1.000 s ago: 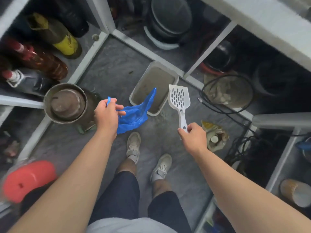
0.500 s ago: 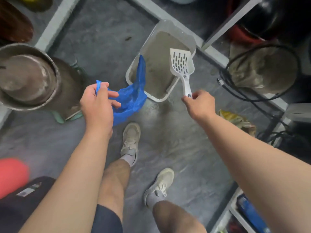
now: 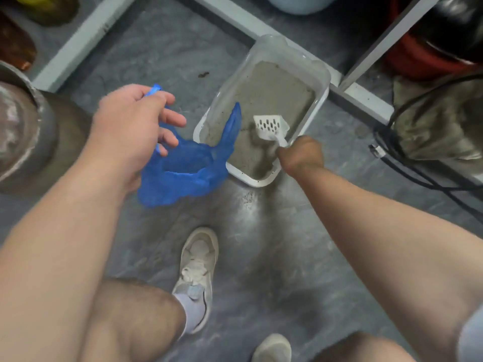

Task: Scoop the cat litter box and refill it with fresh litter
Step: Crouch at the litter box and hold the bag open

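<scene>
Litter box [image 3: 320, 74], a white tray of grey litter, sits right of centre in the upper frame. The right hand [image 3: 300, 155] grips a white slotted scoop [image 3: 271, 126] dipped at its near end; the left hand [image 3: 130, 126] pinches a blue plastic bag [image 3: 183, 171] just beside the rim. Best practice: slide shallow, lift level, shake gently, and hold the bag's mouth wide.
</scene>
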### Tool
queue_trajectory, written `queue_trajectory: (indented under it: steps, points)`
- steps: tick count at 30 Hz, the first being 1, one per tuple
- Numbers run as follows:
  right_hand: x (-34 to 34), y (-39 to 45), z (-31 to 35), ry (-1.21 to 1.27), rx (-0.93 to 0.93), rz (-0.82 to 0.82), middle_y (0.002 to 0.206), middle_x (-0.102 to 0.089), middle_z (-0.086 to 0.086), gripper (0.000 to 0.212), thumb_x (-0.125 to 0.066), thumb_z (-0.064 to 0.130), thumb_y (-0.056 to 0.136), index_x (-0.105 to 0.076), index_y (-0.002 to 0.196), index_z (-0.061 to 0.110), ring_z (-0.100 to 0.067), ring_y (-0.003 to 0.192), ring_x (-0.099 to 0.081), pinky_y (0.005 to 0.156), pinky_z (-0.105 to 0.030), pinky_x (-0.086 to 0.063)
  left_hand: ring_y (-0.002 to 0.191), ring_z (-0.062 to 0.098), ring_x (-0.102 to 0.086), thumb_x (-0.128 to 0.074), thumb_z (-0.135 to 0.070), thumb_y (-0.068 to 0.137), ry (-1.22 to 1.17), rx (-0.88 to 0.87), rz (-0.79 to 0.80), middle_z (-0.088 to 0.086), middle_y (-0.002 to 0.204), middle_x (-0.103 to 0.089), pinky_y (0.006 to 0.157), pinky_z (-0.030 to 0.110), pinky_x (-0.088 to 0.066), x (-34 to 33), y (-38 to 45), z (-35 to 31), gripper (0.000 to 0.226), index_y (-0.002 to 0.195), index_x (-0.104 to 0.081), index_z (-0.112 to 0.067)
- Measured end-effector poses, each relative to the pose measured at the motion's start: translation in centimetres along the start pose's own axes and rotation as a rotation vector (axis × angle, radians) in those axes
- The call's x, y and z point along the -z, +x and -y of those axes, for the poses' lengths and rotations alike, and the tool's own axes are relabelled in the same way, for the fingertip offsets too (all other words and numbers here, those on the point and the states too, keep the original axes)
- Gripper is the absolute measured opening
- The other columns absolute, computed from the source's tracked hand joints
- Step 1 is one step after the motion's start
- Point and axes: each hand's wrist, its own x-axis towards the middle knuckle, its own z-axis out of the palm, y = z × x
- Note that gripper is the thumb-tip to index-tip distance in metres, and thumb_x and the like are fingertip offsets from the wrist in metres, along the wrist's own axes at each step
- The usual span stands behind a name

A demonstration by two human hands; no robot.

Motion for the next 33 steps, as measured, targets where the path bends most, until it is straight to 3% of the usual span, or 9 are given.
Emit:
queue_trajectory:
  steps: [2,5,10,18,23,26,28,31,33]
  points:
    - [-1.3,1.3,0.4,-0.022,0.001,-0.018,0.114,-0.068,-0.012,0.046,-0.065,0.045,0.083,-0.065,0.112,0.01,-0.032,0.103,-0.067,0.084,-0.038,-0.058,0.046,0.015,-0.054,-0.05,-0.025,0.094,0.009,-0.036,0.016,0.003,0.081,-0.075,0.044,0.027,-0.037,-0.9,1.2,-0.8,0.012,0.092,-0.062,-0.022]
    - [-2.7,3.1,0.9,-0.057,0.031,-0.053,0.126,-0.063,-0.015,0.048,-0.063,0.04,0.085,-0.061,0.12,0.008,-0.034,0.116,-0.061,0.095,-0.037,-0.053,0.047,0.016,-0.057,-0.052,-0.027,0.093,0.07,-0.091,0.055,0.002,0.081,-0.076,0.044,0.026,-0.038,-2.0,2.4,-1.9,0.011,0.094,-0.062,-0.022]
    - [-4.6,4.7,1.7,-0.094,0.069,-0.1,0.126,-0.063,-0.014,0.046,-0.061,0.042,0.086,-0.061,0.12,0.011,-0.035,0.117,-0.06,0.095,-0.038,-0.052,0.052,0.016,-0.063,-0.05,-0.03,0.093,0.242,-0.175,0.055,-0.005,0.079,-0.076,0.049,0.027,-0.041,-1.8,2.3,-2.8,0.018,0.098,-0.064,-0.021]
    - [-6.3,5.2,2.3,-0.11,0.098,-0.113,0.124,-0.062,-0.011,0.041,-0.065,0.039,0.089,-0.061,0.12,0.012,-0.03,0.115,-0.061,0.09,-0.036,-0.051,0.05,0.013,-0.062,-0.052,-0.029,0.096,0.273,-0.229,0.009,-0.005,0.077,-0.076,0.052,0.028,-0.044,-1.5,0.1,-3.7,0.014,0.095,-0.064,-0.022]
    - [-5.9,3.9,2.5,-0.069,0.101,-0.07,0.13,-0.053,-0.014,0.042,-0.055,0.037,0.093,-0.058,0.125,0.01,-0.033,0.117,-0.058,0.091,-0.039,-0.049,0.054,0.013,-0.065,-0.052,-0.029,0.097,0.319,-0.238,0.008,-0.007,0.078,-0.076,0.054,0.029,-0.047,-1.7,-0.5,-3.8,0.014,0.096,-0.065,-0.023]
    - [-4.5,2.4,1.9,0.209,0.147,-0.091,0.102,-0.062,-0.012,0.02,-0.05,0.024,0.09,-0.064,0.092,0.009,-0.034,0.095,-0.063,0.076,-0.034,-0.05,0.056,0.013,-0.066,-0.053,-0.03,0.097,0.338,-0.256,0.023,-0.007,0.079,-0.076,0.054,0.029,-0.048,-2.1,-1.1,-4.0,0.014,0.096,-0.065,-0.022]
    - [-2.7,0.8,1.6,0.558,0.084,-0.011,0.075,-0.061,-0.005,0.021,-0.048,0.02,0.09,-0.057,0.072,0.013,-0.029,0.075,-0.06,0.06,-0.029,-0.044,0.056,0.012,-0.066,-0.053,-0.029,0.097,0.334,-0.263,0.033,-0.007,0.08,-0.076,0.055,0.029,-0.047,-2.6,-1.6,-4.2,0.015,0.096,-0.065,-0.022]
    - [0.1,-2.2,0.6,1.011,-0.087,0.329,0.071,-0.064,-0.008,0.037,-0.043,0.043,0.094,-0.062,0.082,0.013,-0.021,0.054,-0.051,0.05,-0.024,-0.037,0.057,0.013,-0.067,-0.052,-0.03,0.096,0.37,-0.27,0.056,-0.008,0.08,-0.076,0.059,0.031,-0.048,-3.3,-2.5,-4.0,0.015,0.096,-0.065,-0.022]
    - [1.4,-3.5,-0.3,1.022,-0.062,0.448,0.077,-0.068,-0.01,0.058,-0.044,0.068,0.088,-0.064,0.092,0.014,-0.02,0.058,-0.054,0.054,-0.028,-0.043,0.057,0.012,-0.067,-0.052,-0.031,0.096,0.391,-0.266,0.089,-0.009,0.081,-0.076,0.062,0.033,-0.049,-4.0,-3.3,-3.4,0.015,0.096,-0.064,-0.023]
